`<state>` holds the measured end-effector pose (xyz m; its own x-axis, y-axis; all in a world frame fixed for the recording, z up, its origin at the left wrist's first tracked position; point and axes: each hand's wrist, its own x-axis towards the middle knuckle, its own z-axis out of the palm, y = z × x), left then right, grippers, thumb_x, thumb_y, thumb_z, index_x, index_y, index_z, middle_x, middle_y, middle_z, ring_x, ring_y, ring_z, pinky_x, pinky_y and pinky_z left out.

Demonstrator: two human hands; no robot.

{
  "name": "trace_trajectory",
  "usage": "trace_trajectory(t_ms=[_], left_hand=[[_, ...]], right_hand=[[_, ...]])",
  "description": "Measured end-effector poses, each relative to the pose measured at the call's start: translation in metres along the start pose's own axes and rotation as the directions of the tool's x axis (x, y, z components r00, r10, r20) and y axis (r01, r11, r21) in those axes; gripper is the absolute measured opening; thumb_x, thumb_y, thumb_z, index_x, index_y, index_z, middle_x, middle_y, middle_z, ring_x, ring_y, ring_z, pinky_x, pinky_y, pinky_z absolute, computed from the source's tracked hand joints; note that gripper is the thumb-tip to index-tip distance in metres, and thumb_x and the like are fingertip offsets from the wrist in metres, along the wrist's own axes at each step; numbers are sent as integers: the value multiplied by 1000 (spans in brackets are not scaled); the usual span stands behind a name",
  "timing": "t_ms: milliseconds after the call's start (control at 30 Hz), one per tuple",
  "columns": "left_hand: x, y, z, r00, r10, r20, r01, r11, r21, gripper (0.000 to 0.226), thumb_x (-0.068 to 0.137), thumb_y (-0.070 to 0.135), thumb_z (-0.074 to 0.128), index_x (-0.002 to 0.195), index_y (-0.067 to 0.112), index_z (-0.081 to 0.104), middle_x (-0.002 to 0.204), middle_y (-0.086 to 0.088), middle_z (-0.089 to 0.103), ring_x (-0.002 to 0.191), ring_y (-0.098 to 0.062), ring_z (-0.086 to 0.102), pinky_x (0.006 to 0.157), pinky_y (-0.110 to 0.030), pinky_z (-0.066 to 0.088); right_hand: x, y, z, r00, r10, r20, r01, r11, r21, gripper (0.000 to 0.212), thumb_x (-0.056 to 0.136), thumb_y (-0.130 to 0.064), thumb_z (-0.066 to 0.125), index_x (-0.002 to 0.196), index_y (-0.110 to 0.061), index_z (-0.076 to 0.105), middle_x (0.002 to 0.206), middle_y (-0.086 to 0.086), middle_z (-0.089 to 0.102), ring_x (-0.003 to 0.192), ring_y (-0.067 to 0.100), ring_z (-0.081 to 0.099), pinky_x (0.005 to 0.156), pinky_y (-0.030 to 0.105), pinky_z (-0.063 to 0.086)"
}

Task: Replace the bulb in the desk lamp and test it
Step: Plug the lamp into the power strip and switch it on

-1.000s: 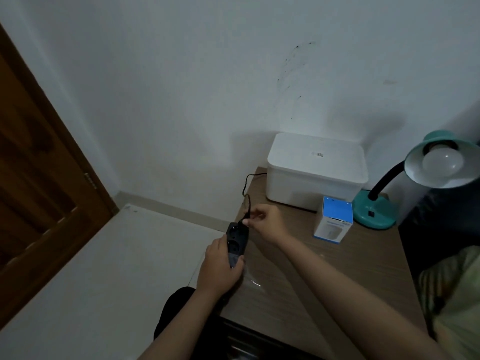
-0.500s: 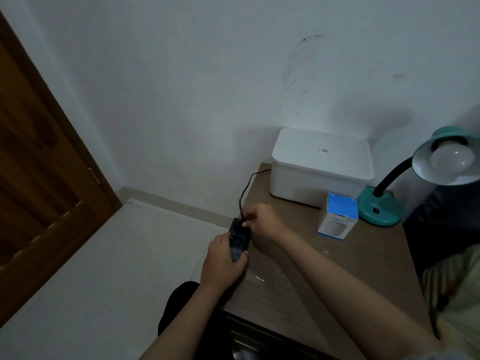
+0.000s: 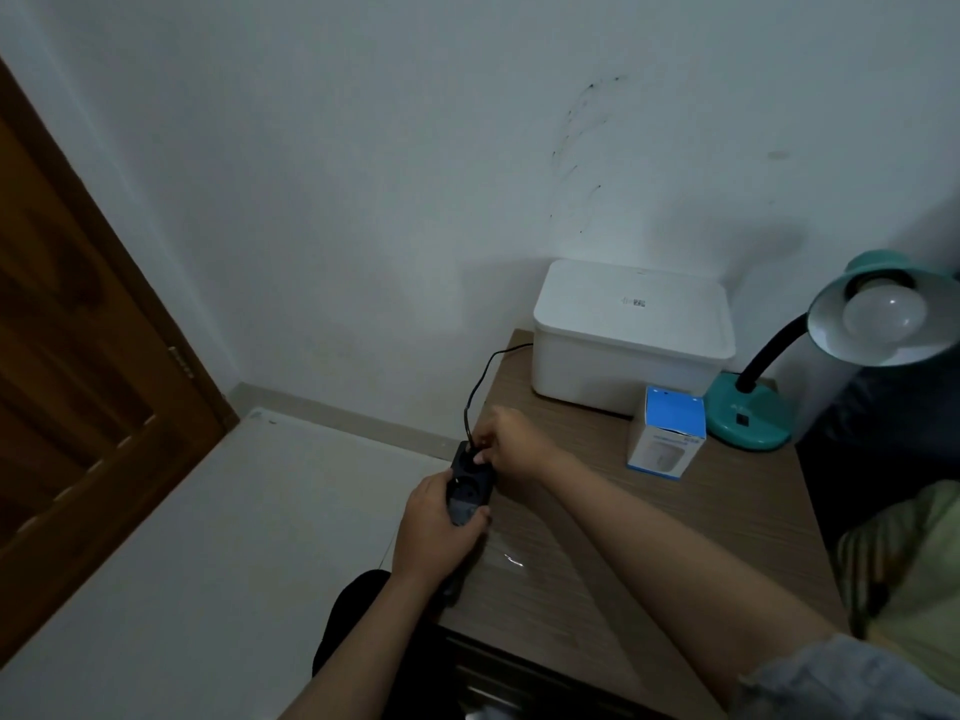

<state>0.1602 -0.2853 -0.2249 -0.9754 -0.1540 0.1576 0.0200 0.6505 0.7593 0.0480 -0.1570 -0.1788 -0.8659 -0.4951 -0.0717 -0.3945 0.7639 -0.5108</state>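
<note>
A teal desk lamp (image 3: 750, 420) stands at the back right of the wooden table (image 3: 613, 537), with a white bulb (image 3: 883, 317) in its shade, unlit. Its black cord (image 3: 480, 379) runs behind the white box and down to a black power strip (image 3: 467, 488) at the table's left edge. My left hand (image 3: 434, 535) grips the strip from below. My right hand (image 3: 511, 441) pinches the plug at the strip's far socket. A blue and white bulb box (image 3: 667, 433) stands beside the lamp base.
A white lidded box (image 3: 631, 337) sits against the wall at the back of the table. A brown wooden door (image 3: 78, 356) fills the left side. Pale floor lies left of the table. Striped fabric (image 3: 904, 563) lies at the right.
My right hand has pressed the plug down onto the strip's far socket. My left hand kept its hold on the strip. The camera shifted slightly.
</note>
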Motion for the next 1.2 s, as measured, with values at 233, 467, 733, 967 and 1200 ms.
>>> trace_trajectory(t_ms=[233, 467, 733, 967, 1200], left_hand=[[5, 4, -1, 993, -55, 107, 30, 974, 225, 53, 75, 42, 69, 114, 11, 51, 110, -9, 57, 103, -26, 54, 79, -32, 46], [-17, 45, 38, 994, 88, 70, -106, 939, 327, 66, 80, 31, 62, 136, 5, 37, 143, -20, 33, 130, -38, 35, 110, -50, 30], [-45, 119, 135, 887, 348, 302, -362, 932, -12, 44, 83, 23, 57, 126, 12, 49, 138, -6, 42, 126, -21, 41, 101, -22, 29], [-14, 157, 214, 780, 425, 460, -459, 887, -41, 51, 90, 31, 47, 135, 10, 39, 146, -8, 34, 136, -17, 30, 112, -27, 25], [32, 182, 265, 760, 429, 489, -489, 872, -5, 59, 91, 25, 43, 142, 4, 24, 152, -14, 20, 141, -25, 20, 117, -32, 19]], right_hand=[[-45, -1, 10, 954, 234, -187, -115, 863, 492, 25, 85, 4, 59, 108, -2, 65, 92, 2, 64, 83, 10, 57, 69, 12, 49], [-158, 57, 23, 924, 266, -276, -181, 938, 296, 18, 90, -15, 56, 103, -21, 68, 101, -7, 66, 93, 3, 58, 80, 10, 40], [-238, 152, -10, 692, 464, -552, -368, 886, 283, 13, 82, -7, 66, 90, -14, 73, 89, 2, 72, 81, 14, 65, 73, 9, 38], [-216, 215, -57, 581, 503, -639, -376, 863, 338, 22, 87, -9, 59, 108, -6, 66, 104, 12, 67, 97, 24, 63, 85, 22, 43], [-172, 262, -92, 633, 479, -608, -378, 877, 297, 39, 89, -10, 57, 128, -10, 54, 136, 12, 53, 129, 23, 44, 105, 21, 26]])
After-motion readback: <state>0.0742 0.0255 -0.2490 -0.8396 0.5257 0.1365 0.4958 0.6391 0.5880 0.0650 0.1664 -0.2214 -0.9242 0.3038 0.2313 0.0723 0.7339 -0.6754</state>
